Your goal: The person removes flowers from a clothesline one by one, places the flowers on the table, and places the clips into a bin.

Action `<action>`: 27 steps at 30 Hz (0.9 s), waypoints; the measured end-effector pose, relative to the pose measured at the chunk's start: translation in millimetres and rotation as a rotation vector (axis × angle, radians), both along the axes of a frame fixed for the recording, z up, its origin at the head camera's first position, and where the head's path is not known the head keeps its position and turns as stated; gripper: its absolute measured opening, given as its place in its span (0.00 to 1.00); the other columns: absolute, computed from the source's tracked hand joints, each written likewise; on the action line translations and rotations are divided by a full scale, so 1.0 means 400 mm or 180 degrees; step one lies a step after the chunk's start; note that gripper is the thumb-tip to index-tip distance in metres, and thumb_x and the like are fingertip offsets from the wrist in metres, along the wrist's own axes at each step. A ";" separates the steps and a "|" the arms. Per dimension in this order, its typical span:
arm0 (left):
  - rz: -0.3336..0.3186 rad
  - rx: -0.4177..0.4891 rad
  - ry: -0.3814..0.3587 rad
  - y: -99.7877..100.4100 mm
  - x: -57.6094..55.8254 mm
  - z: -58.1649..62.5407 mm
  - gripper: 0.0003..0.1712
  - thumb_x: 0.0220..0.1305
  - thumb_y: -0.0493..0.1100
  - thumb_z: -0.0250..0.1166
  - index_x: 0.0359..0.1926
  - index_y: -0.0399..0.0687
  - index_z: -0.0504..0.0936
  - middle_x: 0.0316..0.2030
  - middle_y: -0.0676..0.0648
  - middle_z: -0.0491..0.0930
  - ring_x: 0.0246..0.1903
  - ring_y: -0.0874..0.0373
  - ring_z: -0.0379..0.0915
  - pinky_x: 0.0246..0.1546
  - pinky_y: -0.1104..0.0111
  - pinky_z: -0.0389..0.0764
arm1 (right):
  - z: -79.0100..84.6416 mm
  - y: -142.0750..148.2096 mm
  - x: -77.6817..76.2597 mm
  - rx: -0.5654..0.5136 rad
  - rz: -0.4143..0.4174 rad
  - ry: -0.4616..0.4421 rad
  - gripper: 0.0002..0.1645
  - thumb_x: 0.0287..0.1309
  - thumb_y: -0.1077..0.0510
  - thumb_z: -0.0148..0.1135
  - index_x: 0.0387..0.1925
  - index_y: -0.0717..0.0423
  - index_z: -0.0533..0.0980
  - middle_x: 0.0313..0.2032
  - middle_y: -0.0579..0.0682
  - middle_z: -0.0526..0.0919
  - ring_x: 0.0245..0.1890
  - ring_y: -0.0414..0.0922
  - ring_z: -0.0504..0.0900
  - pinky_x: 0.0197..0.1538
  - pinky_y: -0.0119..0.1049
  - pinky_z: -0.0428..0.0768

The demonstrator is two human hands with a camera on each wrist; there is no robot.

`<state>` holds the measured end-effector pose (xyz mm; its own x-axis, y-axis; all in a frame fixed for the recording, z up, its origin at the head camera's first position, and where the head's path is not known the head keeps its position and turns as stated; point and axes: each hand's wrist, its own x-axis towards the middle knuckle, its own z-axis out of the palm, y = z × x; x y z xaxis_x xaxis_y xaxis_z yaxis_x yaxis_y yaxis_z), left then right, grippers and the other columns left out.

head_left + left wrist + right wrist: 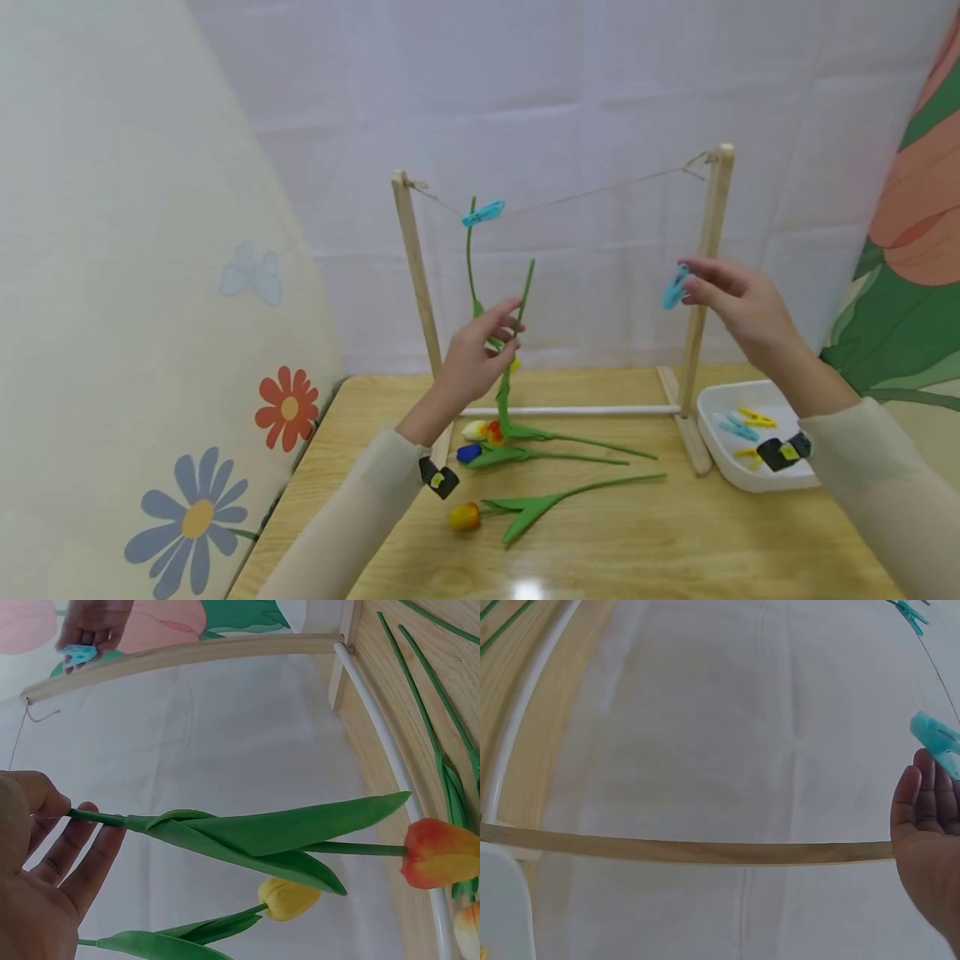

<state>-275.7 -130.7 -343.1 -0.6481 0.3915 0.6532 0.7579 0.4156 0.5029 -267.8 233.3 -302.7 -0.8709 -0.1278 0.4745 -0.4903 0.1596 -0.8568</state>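
In the head view my left hand [476, 354] pinches the green stem of an artificial tulip [441, 853] with a red-orange and yellow bloom. The bloom hangs downward, and the stem's bare end points up past my fingers. My right hand [738, 304] pinches a light blue clothespin [676, 287] in front of the right wooden post. To the left on the string [600, 190], another blue clothespin [483, 213] holds a yellow tulip [289, 898] by its stem, bloom down. This hanging tulip is partly hidden behind my left hand.
Two wooden posts [416, 267] carry the string, with a white bar [585, 410] low between them. White [474, 430], blue [469, 453] and orange-yellow [465, 516] tulips lie on the table [615, 550]. A white tray [720, 454] at right holds several yellow and blue clothespins.
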 end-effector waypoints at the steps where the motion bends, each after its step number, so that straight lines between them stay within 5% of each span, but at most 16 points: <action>1: -0.0012 -0.0037 -0.0029 0.002 0.004 0.000 0.34 0.65 0.26 0.64 0.71 0.42 0.70 0.44 0.38 0.85 0.37 0.51 0.83 0.29 0.72 0.85 | -0.006 0.007 0.004 -0.0002 0.0016 -0.0005 0.18 0.72 0.58 0.59 0.60 0.53 0.80 0.42 0.37 0.86 0.41 0.36 0.84 0.48 0.24 0.82; 8: -0.0009 -0.0317 -0.0084 0.016 0.029 -0.005 0.37 0.66 0.28 0.64 0.73 0.51 0.68 0.45 0.45 0.85 0.38 0.57 0.82 0.28 0.74 0.83 | -0.045 0.054 0.029 -0.0014 0.0028 -0.0092 0.20 0.72 0.59 0.58 0.63 0.54 0.78 0.43 0.37 0.87 0.43 0.35 0.84 0.49 0.22 0.80; 13: -0.0064 -0.0464 -0.0087 0.023 0.044 -0.003 0.37 0.66 0.28 0.63 0.74 0.52 0.67 0.45 0.46 0.84 0.39 0.57 0.82 0.29 0.76 0.83 | -0.066 0.078 0.038 -0.0406 0.0308 -0.0121 0.20 0.71 0.64 0.57 0.62 0.59 0.78 0.44 0.40 0.87 0.43 0.35 0.84 0.48 0.22 0.81; 27: -0.0237 -0.0913 -0.0234 0.050 0.072 -0.018 0.37 0.67 0.27 0.61 0.74 0.52 0.67 0.46 0.47 0.84 0.37 0.60 0.81 0.25 0.77 0.80 | -0.113 0.126 0.061 -0.0555 0.0304 -0.0317 0.19 0.72 0.66 0.56 0.57 0.46 0.81 0.43 0.40 0.86 0.41 0.36 0.84 0.49 0.21 0.80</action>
<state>-247.0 -110.9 -350.2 -0.6522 0.6014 0.4615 0.7575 0.4932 0.4277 -243.3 283.9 -348.1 -0.9025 -0.1356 0.4089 -0.4076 -0.0382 -0.9124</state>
